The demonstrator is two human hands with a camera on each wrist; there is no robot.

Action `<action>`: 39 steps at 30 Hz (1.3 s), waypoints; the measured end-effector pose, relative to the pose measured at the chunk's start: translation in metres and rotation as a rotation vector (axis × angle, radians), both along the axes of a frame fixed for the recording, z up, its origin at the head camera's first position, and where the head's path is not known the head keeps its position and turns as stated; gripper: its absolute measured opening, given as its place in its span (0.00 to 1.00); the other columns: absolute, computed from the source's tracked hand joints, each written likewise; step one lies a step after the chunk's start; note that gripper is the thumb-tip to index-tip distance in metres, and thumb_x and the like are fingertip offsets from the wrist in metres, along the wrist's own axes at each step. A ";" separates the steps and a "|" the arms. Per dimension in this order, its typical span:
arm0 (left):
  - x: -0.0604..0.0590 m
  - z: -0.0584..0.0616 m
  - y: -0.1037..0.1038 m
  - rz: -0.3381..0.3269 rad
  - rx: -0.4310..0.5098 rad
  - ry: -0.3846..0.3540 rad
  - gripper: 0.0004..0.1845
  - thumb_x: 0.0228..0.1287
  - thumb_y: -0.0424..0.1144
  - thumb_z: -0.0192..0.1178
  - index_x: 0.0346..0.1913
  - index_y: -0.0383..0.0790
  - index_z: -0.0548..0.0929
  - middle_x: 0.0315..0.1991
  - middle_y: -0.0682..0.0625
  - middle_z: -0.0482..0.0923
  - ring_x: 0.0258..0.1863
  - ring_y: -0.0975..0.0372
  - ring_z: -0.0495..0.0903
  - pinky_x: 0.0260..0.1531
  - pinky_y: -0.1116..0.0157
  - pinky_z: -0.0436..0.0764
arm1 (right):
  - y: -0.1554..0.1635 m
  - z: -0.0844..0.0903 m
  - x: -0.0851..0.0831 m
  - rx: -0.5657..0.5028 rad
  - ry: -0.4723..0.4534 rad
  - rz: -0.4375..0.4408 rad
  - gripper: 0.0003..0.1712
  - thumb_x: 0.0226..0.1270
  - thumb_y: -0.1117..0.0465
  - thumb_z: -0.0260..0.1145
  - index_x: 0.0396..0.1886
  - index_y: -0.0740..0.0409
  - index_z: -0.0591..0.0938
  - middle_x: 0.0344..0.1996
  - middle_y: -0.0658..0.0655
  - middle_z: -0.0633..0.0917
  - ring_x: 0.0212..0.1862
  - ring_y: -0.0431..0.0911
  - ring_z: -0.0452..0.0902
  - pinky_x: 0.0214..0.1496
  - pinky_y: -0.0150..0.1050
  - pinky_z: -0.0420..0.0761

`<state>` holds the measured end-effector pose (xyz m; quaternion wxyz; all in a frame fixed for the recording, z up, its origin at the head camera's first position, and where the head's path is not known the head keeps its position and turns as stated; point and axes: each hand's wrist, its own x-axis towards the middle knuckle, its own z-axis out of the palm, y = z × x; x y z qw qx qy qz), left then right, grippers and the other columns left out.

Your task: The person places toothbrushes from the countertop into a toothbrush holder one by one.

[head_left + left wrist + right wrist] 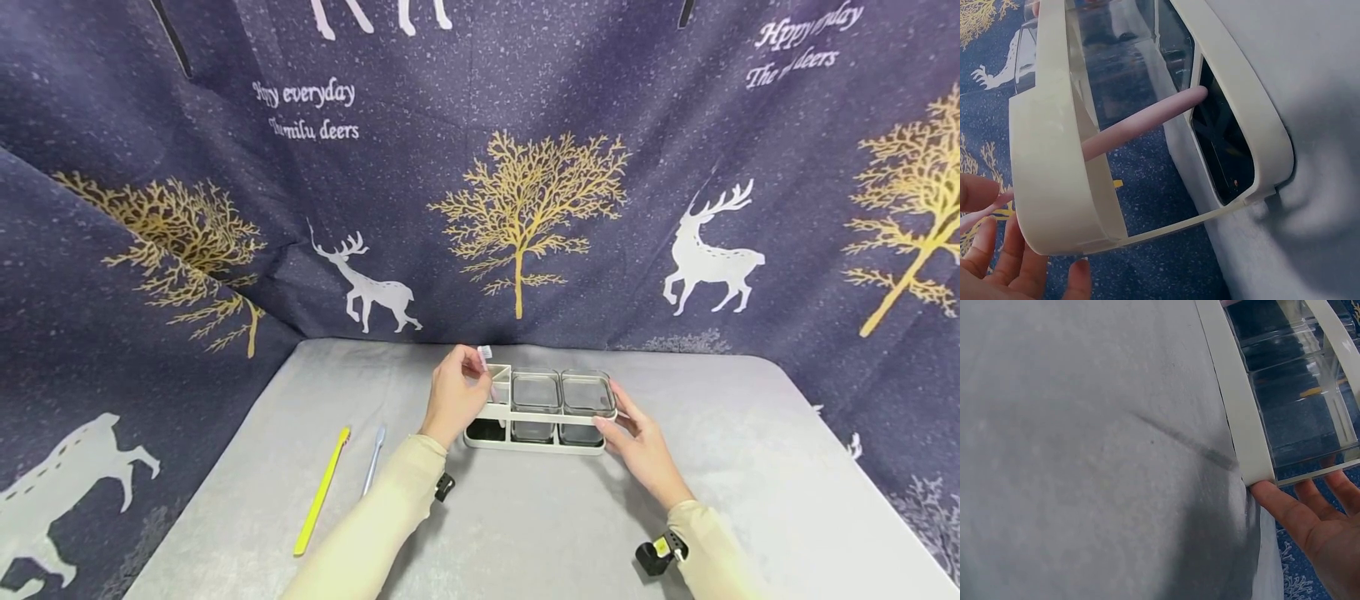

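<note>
A white holder (536, 415) with clear square cups (587, 392) stands on the grey table. My left hand (472, 375) pinches a pink toothbrush (484, 353) by its upper part, and the handle reaches down into the holder's left compartment. In the left wrist view the pink toothbrush handle (1141, 122) slants through the white holder frame (1054, 187), with my left hand (994, 244) beside it. My right hand (611, 414) rests with straight fingers against the holder's right end. In the right wrist view its thumb touches the holder's corner (1250, 465), and the right hand (1310, 509) lies alongside a clear cup (1304, 419).
A yellow toothbrush (322, 492) and a light blue toothbrush (372, 458) lie side by side on the table's left. A dark blue cloth (525, 208) printed with deer and golden trees walls in the back and both sides.
</note>
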<state>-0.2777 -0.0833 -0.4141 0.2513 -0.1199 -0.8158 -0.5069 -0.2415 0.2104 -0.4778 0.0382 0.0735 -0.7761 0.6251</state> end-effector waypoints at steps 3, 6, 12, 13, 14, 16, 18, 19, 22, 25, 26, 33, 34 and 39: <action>0.001 0.000 -0.002 0.004 -0.014 0.002 0.10 0.51 0.25 0.64 0.35 0.38 0.75 0.35 0.47 0.77 0.35 0.58 0.80 0.41 0.60 0.78 | -0.001 -0.002 0.000 0.001 0.002 -0.002 0.42 0.70 0.56 0.67 0.79 0.44 0.58 0.66 0.68 0.69 0.52 0.34 0.76 0.48 0.45 0.83; 0.003 0.001 -0.003 0.006 -0.018 -0.013 0.11 0.52 0.26 0.65 0.36 0.37 0.76 0.39 0.45 0.77 0.37 0.57 0.81 0.40 0.60 0.78 | -0.001 -0.002 -0.001 0.007 0.010 -0.005 0.42 0.70 0.57 0.66 0.79 0.45 0.58 0.66 0.69 0.69 0.51 0.31 0.75 0.48 0.45 0.83; 0.005 0.002 -0.006 0.013 -0.025 -0.025 0.12 0.52 0.28 0.66 0.40 0.36 0.77 0.41 0.44 0.77 0.38 0.58 0.81 0.39 0.60 0.79 | -0.003 -0.002 0.000 0.012 0.016 -0.004 0.42 0.70 0.56 0.66 0.79 0.46 0.58 0.66 0.69 0.69 0.51 0.30 0.74 0.48 0.46 0.83; 0.005 0.003 -0.007 0.014 -0.028 -0.021 0.13 0.52 0.28 0.67 0.41 0.36 0.77 0.42 0.44 0.77 0.38 0.58 0.81 0.40 0.59 0.79 | -0.003 -0.002 0.000 0.011 0.017 -0.004 0.42 0.70 0.56 0.66 0.79 0.46 0.58 0.66 0.69 0.69 0.51 0.30 0.75 0.48 0.46 0.83; 0.005 0.003 -0.008 0.015 -0.029 -0.019 0.13 0.52 0.28 0.67 0.41 0.36 0.77 0.42 0.44 0.77 0.38 0.57 0.81 0.41 0.59 0.79 | -0.003 -0.001 0.000 0.011 0.018 -0.002 0.42 0.70 0.56 0.66 0.79 0.46 0.58 0.66 0.69 0.69 0.51 0.30 0.75 0.48 0.46 0.83; 0.006 0.005 -0.009 0.011 -0.023 -0.009 0.14 0.52 0.29 0.67 0.42 0.36 0.77 0.42 0.44 0.76 0.39 0.55 0.81 0.43 0.57 0.79 | -0.003 -0.002 0.000 0.009 0.019 0.000 0.42 0.70 0.56 0.66 0.79 0.46 0.58 0.66 0.68 0.69 0.51 0.30 0.75 0.47 0.46 0.83; 0.006 0.007 -0.011 0.005 -0.021 0.000 0.15 0.51 0.29 0.67 0.43 0.36 0.77 0.44 0.42 0.76 0.40 0.53 0.80 0.45 0.54 0.78 | -0.003 -0.001 0.001 0.009 0.019 0.002 0.42 0.71 0.56 0.66 0.79 0.45 0.58 0.66 0.68 0.69 0.51 0.30 0.75 0.47 0.46 0.83; 0.007 0.007 -0.012 0.005 -0.026 0.003 0.16 0.51 0.30 0.67 0.44 0.36 0.78 0.44 0.42 0.76 0.42 0.52 0.80 0.47 0.53 0.78 | -0.003 -0.001 0.001 0.009 0.019 0.003 0.42 0.71 0.56 0.66 0.79 0.45 0.58 0.66 0.68 0.69 0.51 0.30 0.75 0.47 0.46 0.83; 0.008 0.010 -0.016 0.011 -0.050 0.004 0.18 0.51 0.32 0.67 0.47 0.37 0.78 0.48 0.42 0.74 0.47 0.50 0.76 0.52 0.53 0.74 | -0.003 -0.001 0.001 0.008 0.021 0.003 0.42 0.71 0.57 0.66 0.79 0.46 0.58 0.66 0.68 0.69 0.51 0.31 0.75 0.47 0.46 0.83; 0.009 0.013 -0.019 0.036 -0.083 0.001 0.21 0.50 0.34 0.67 0.49 0.40 0.77 0.52 0.45 0.70 0.52 0.49 0.71 0.56 0.54 0.70 | -0.003 -0.001 0.000 0.006 0.023 0.005 0.42 0.70 0.57 0.66 0.79 0.46 0.57 0.66 0.69 0.69 0.51 0.32 0.75 0.47 0.46 0.83; 0.010 0.013 -0.021 0.041 -0.089 -0.001 0.21 0.50 0.34 0.67 0.50 0.40 0.77 0.53 0.45 0.69 0.53 0.49 0.70 0.56 0.55 0.69 | -0.003 -0.001 0.000 0.005 0.022 0.006 0.42 0.71 0.57 0.66 0.79 0.46 0.57 0.66 0.69 0.69 0.51 0.32 0.75 0.47 0.45 0.83; 0.014 0.014 -0.031 0.059 -0.099 0.000 0.28 0.49 0.33 0.68 0.56 0.38 0.74 0.57 0.44 0.67 0.54 0.51 0.68 0.57 0.56 0.68 | -0.002 -0.002 0.000 0.005 0.016 0.015 0.43 0.71 0.57 0.66 0.79 0.46 0.56 0.66 0.69 0.68 0.50 0.29 0.75 0.48 0.45 0.83; 0.014 0.014 -0.033 0.063 -0.102 0.004 0.28 0.49 0.33 0.68 0.56 0.37 0.73 0.57 0.44 0.66 0.55 0.51 0.67 0.58 0.56 0.68 | -0.002 -0.001 0.000 0.010 0.018 0.014 0.43 0.71 0.57 0.65 0.79 0.46 0.55 0.66 0.69 0.68 0.50 0.29 0.75 0.48 0.44 0.83; 0.016 0.014 -0.042 0.082 -0.115 0.048 0.32 0.47 0.32 0.69 0.59 0.36 0.73 0.61 0.43 0.65 0.62 0.50 0.63 0.63 0.55 0.63 | -0.001 0.000 0.001 0.021 0.016 0.007 0.42 0.71 0.56 0.65 0.79 0.45 0.56 0.66 0.69 0.68 0.50 0.28 0.74 0.47 0.43 0.83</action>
